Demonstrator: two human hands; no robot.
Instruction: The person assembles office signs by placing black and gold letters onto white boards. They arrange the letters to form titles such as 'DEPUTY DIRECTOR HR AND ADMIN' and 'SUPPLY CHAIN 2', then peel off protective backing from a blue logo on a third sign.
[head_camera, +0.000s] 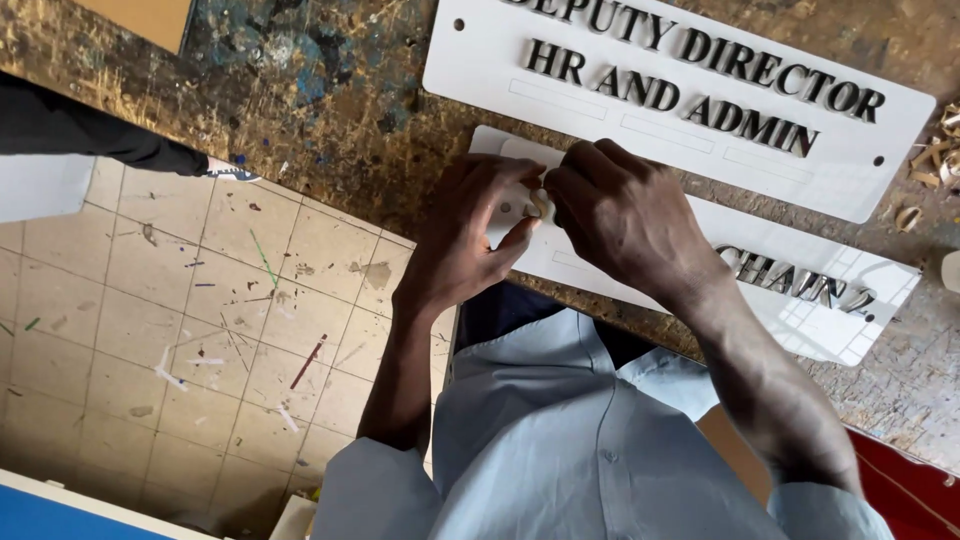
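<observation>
Both hands meet over the lower white sign panel (760, 300), which lies flat on the paint-stained wooden workbench (330, 110) at its near edge. The left hand (475, 235) curls its fingers inward, thumb and fingertips pinched on a small pale piece (539, 203) just above that panel's left end. The right hand (625, 215) presses against the left from the other side, its fingers bent and closed on the same small piece; what the piece is cannot be told, as the fingers hide most of it. To the right of the hands, the lower panel carries a row of raised metallic letters (795, 282) near its right end.

Just beyond the lower panel, farther from the person, lies a larger white sign panel (690, 110) with rounded corners, two rows of dark raised letters and small holes near its ends. Wood shavings (935, 160) sit on the bench past the right end of that larger panel. Left of the lower panel and below the bench edge is a tiled floor (200, 320) strewn with scraps. A dark sleeve (90, 130) of another person reaches in at the far left.
</observation>
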